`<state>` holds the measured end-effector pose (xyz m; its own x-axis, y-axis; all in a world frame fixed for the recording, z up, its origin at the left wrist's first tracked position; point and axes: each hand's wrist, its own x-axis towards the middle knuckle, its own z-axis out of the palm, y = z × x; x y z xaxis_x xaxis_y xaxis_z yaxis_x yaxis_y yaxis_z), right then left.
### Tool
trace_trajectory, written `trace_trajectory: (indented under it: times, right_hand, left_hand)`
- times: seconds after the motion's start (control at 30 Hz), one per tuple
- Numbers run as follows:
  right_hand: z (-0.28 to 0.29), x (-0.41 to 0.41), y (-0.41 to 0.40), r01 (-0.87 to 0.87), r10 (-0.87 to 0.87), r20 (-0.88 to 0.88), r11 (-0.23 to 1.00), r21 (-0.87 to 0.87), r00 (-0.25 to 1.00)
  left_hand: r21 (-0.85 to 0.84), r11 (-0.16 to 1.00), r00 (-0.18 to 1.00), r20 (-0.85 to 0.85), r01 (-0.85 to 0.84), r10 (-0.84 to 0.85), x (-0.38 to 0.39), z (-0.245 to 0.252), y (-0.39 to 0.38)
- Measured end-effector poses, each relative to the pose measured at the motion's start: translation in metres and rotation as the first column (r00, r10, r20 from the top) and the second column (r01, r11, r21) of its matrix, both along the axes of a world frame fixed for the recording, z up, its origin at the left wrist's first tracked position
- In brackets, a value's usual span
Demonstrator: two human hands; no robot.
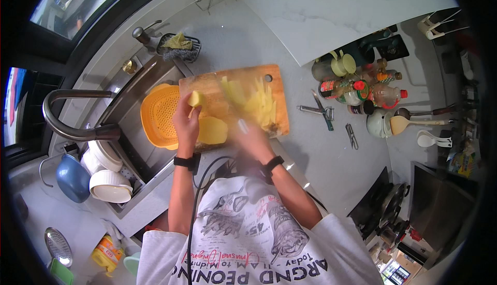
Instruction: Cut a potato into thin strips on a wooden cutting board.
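My left hand [187, 121] holds a small peeled potato piece [197, 99] between thumb and fingers, above the left part of a wooden cutting board [207, 85]. My right hand [250, 139] is blurred and closed around the handle of a kitchen knife [242, 126], whose blurred blade reaches over the board. Cut potato strips and slices [264, 104] lie on the board's right half, partly under the blade. A larger potato piece [212, 130] rests on the board between my hands. Beside my left hand stands a yellow plastic colander [157, 116], over the sink's edge.
The sink [145, 139] with its curved faucet [77, 93] is at left, with bowls [110, 186] beside it. Right of the board lie a peeler [329, 118], kitchen scissors [352, 136] and several sauce bottles [359, 86]. A sponge holder [180, 48] stands behind the sink.
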<state>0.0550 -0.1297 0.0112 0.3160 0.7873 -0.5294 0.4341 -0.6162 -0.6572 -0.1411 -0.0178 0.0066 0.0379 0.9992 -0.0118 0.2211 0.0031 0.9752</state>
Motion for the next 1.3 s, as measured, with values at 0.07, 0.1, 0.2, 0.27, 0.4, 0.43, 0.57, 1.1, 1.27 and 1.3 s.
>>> trace_trajectory:
  times: [0.07,0.1,0.2,0.27,0.4,0.43,0.57,1.1,1.27,1.3]
  right_hand:
    - [-0.003,0.006,-0.010,-0.016,0.016,0.008,1.000,0.010,1.000]
    - [-0.001,0.007,-0.011,-0.023,0.022,0.008,1.000,0.012,1.000]
    - [0.011,0.011,-0.012,-0.027,0.027,-0.044,1.000,-0.005,0.999]
    - [0.035,0.008,-0.001,-0.074,0.073,-0.026,0.997,-0.035,0.997]
    - [0.077,0.008,0.026,-0.151,0.145,-0.069,0.985,-0.084,0.987]
    - [0.079,0.009,0.030,-0.152,0.146,-0.071,0.985,-0.087,0.987]
    - [0.080,0.013,0.038,-0.215,0.212,-0.115,0.976,-0.018,0.971]
    - [0.033,0.038,0.006,-0.050,0.009,-0.345,0.993,-0.108,0.938]
    - [0.015,0.044,-0.007,-0.036,0.009,-0.328,0.996,-0.076,0.945]
    - [0.016,0.045,-0.007,-0.041,0.008,-0.323,0.995,-0.095,0.947]
  left_hand:
    - [0.096,0.992,0.997,-0.016,0.079,-0.078,0.005,-0.002,0.002]
    - [0.099,0.992,0.997,-0.012,0.078,-0.077,0.006,-0.002,0.002]
    - [0.098,0.986,0.989,-0.061,0.138,-0.132,0.010,-0.002,0.001]
    - [0.108,0.983,0.985,-0.099,0.149,-0.139,0.007,-0.002,-0.002]
    - [0.220,0.954,0.958,-0.245,0.203,-0.147,0.007,0.001,-0.003]
    - [0.215,0.958,0.962,-0.235,0.190,-0.138,0.008,0.002,-0.004]
    - [0.262,0.925,0.929,-0.319,0.275,-0.186,0.009,0.009,-0.003]
    - [0.204,0.785,0.729,-0.557,0.585,-0.398,0.020,0.009,-0.006]
    - [0.234,0.853,0.772,-0.580,0.465,-0.262,0.033,0.019,-0.020]
    - [0.235,0.852,0.772,-0.579,0.468,-0.264,0.038,0.020,-0.024]
